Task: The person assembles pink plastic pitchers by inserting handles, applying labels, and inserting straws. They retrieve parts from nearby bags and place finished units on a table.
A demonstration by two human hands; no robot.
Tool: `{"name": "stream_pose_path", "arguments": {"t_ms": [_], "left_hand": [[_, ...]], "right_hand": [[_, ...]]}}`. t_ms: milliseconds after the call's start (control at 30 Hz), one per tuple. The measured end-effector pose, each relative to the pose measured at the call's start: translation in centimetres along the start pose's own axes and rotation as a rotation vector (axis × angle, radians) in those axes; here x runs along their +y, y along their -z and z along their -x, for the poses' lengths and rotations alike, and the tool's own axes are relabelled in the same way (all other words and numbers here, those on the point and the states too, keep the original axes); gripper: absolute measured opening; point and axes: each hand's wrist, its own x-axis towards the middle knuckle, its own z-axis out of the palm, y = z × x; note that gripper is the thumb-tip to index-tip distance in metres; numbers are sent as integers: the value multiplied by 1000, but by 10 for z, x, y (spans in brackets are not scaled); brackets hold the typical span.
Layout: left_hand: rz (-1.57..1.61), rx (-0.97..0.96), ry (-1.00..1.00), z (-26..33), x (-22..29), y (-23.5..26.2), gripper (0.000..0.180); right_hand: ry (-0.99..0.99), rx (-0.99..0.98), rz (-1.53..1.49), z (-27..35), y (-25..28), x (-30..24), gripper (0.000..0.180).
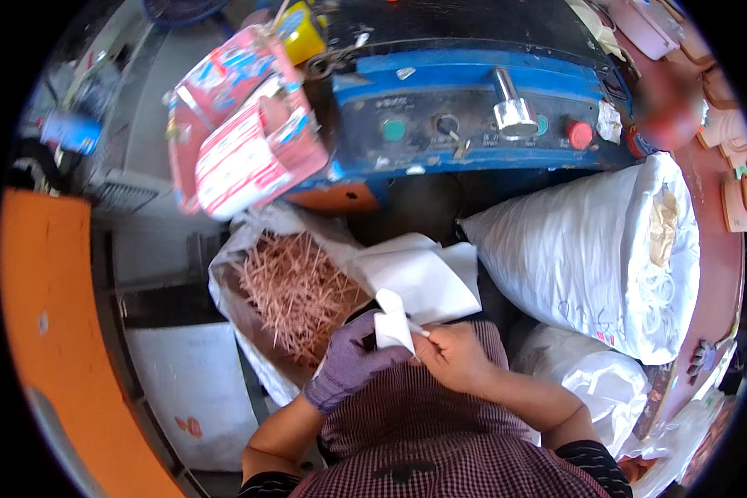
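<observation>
My left hand (pixel 353 363), in a purple-grey glove, is closed on a small white curved piece (pixel 393 330) in front of my checked apron. My bare right hand (pixel 454 355) is closed close to the piece's right edge. A thin pale sliver (pixel 421 330) shows at its fingertips; what it is I cannot make out. Just beyond both hands a large white sheet (pixel 419 278) lies with its edges curled. To the left of the hands, an open sack (pixel 227 274) holds many thin pinkish-brown strips (pixel 295 290).
Ahead stands a blue machine (pixel 357 120) with buttons and a chrome knob. A pink crate (pixel 311 153) with a red-and-white bag is at its left. On the right lies a full white sack (pixel 556 241) with clear rings at its mouth. An orange panel (pixel 54 332) stands far left.
</observation>
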Motion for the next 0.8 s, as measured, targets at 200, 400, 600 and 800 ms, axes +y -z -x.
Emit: {"name": "stream_pose_path", "arguments": {"t_ms": [200,400,600,800], "left_hand": [[159,170,-144,121,10,-63,30],[-174,369,-519,192,48,-77,38],[401,510,-509,236,30,-104,60],[-254,241,-283,248,-3,-125,42]], "right_hand": [[413,-41,-131,26,49,-75,69],[383,-822,-46,75,-8,-63,91],[621,-349,377,120,-8,-37,66],[61,-250,-629,119,-10,-65,64]]}}
